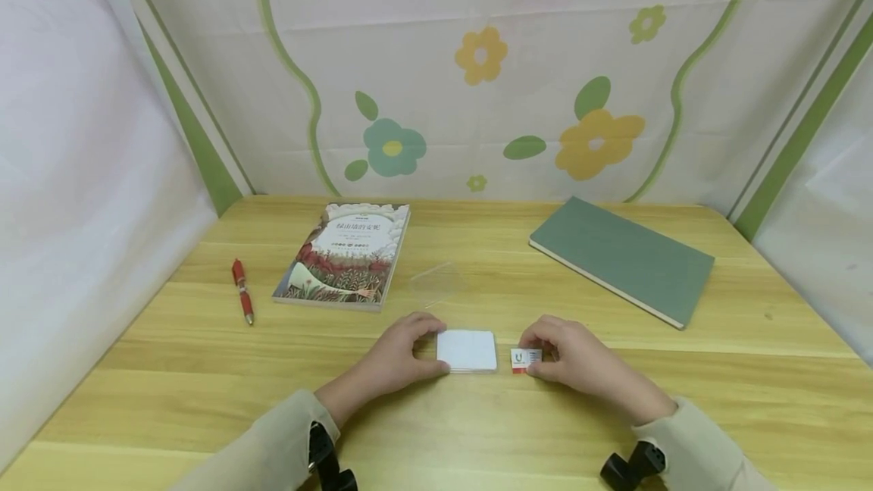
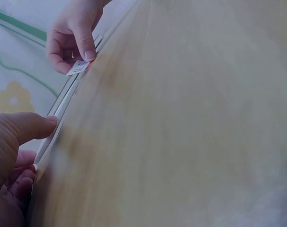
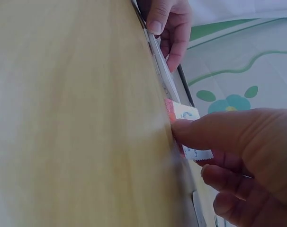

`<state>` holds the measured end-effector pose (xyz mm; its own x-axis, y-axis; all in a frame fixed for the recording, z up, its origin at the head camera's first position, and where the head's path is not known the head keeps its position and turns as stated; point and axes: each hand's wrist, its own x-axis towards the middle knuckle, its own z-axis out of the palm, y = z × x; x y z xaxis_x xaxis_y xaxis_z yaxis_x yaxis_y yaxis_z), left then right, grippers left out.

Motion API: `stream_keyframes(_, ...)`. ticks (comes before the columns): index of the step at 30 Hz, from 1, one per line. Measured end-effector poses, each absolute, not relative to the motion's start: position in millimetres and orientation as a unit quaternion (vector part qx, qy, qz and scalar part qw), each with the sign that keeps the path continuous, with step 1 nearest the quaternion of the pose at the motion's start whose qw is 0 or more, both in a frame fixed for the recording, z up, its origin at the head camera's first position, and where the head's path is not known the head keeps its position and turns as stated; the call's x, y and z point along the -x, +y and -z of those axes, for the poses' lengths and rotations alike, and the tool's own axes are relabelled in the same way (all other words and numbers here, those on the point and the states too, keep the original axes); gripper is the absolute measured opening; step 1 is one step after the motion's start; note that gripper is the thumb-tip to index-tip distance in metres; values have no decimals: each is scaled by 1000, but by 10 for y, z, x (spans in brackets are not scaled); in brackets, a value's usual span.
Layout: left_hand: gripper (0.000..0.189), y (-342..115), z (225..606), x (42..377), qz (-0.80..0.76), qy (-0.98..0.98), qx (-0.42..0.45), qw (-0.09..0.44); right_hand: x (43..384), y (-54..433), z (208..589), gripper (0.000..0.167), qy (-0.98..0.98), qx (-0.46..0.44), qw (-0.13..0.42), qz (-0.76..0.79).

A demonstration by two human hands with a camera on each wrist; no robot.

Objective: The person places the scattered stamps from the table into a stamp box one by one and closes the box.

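Note:
My left hand grips the left end of a thin stack of white cards, thumb at the near corner and forefinger at the far one. The stack lies flat on the wooden table. To its right, my right hand pinches a small white label between thumb and fingers. The label has a red strip, a printed logo and, in the right wrist view, a zigzag edge. A narrow gap separates the label from the cards. In the left wrist view, the left thumb rests along the cards' edge.
A clear plastic piece lies behind the cards. Farther left are a paperback book and a red pen. A green hardcover notebook lies at the back right. A flower-printed cloth hangs behind the table.

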<state>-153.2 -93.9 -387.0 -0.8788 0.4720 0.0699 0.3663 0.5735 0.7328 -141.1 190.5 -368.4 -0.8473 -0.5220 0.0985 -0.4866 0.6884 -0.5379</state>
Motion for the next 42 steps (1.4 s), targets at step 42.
stream_keyframes(42,51,-942,3901,1548,-403,883,-232,69,1660,1609,3461,12,876,200,117,422)
